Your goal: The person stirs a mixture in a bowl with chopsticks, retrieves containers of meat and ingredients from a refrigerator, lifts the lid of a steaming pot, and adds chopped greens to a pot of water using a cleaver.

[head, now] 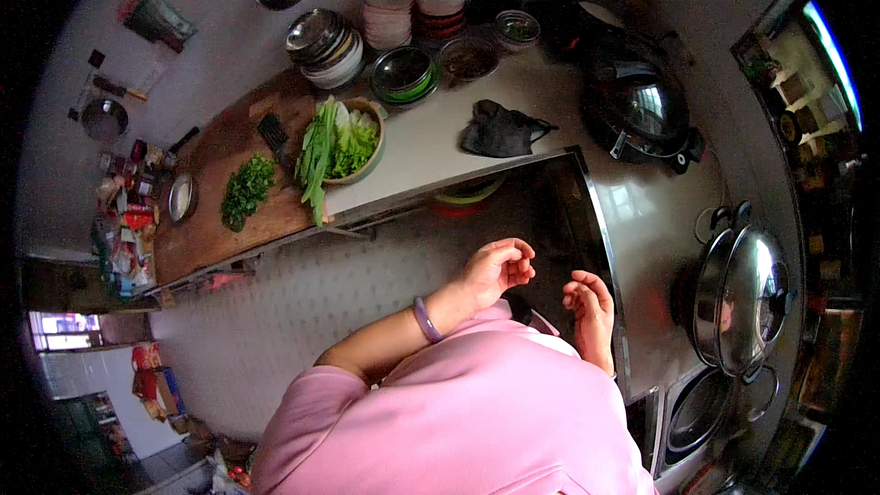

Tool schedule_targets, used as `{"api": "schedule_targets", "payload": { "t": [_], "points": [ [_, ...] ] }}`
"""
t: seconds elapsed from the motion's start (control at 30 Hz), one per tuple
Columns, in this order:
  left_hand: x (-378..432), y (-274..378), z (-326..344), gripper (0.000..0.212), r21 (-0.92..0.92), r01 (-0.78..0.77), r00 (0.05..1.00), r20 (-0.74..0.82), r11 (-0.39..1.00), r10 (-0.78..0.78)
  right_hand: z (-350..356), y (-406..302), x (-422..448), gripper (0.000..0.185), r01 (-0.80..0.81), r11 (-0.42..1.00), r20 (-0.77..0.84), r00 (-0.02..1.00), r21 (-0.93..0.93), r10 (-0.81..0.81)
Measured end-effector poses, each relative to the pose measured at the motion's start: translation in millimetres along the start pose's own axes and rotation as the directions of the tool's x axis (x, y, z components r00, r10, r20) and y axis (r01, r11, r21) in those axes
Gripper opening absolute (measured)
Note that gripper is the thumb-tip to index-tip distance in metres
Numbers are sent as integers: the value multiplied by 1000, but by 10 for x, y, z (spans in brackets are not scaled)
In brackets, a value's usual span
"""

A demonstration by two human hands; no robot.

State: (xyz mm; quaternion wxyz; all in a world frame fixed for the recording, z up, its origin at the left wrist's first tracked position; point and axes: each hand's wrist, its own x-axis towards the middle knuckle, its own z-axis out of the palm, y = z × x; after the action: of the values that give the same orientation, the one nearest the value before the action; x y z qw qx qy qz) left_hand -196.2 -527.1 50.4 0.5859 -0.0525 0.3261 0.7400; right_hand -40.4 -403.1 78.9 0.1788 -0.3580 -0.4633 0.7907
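Observation:
My left hand (496,271) is raised before my chest with its fingers loosely curled, and I see nothing in it. A purple bangle (427,320) circles that wrist. To its right, my right hand (591,313) is also raised beside the worktop's metal edge, fingers bent and apart, with nothing visible in the grasp. Ahead on the counter, a crumpled black cloth item (502,129) lies near the front edge. Left of it, a bowl (375,151) holds leafy greens (350,141), with long leaves hanging over its side.
Chopped green herbs (247,191) and a black slotted turner (273,134) lie on the wooden board (199,234). Stacked bowls (323,48) line the wall. At right stand a lidded black electric pan (639,100) and a lidded steel pot (742,299).

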Motion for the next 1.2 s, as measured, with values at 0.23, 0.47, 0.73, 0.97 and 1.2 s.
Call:
{"api": "schedule_targets", "payload": {
  "t": [0.23,0.47,0.73,0.97,1.2],
  "points": [
    [-98,-37,-22,11,4,-10,1000,-29,1000,10,-60,128,30,14,0,994,93,996,-105,10],
    [-143,-48,-27,11,-3,-29,998,-49,1000,29,-35,110,36,13,6,995,109,994,-99,5],
    [-130,-71,20,12,-6,-25,999,-43,1000,25,-50,44,7,14,-42,992,57,997,-119,49],
    [-119,-118,68,14,21,-15,997,-81,1000,17,-148,32,17,16,-43,998,78,996,-39,46],
    [-48,-138,226,12,76,31,998,-48,997,-28,-310,29,-19,19,-41,999,56,998,-12,42]
  ]
}}
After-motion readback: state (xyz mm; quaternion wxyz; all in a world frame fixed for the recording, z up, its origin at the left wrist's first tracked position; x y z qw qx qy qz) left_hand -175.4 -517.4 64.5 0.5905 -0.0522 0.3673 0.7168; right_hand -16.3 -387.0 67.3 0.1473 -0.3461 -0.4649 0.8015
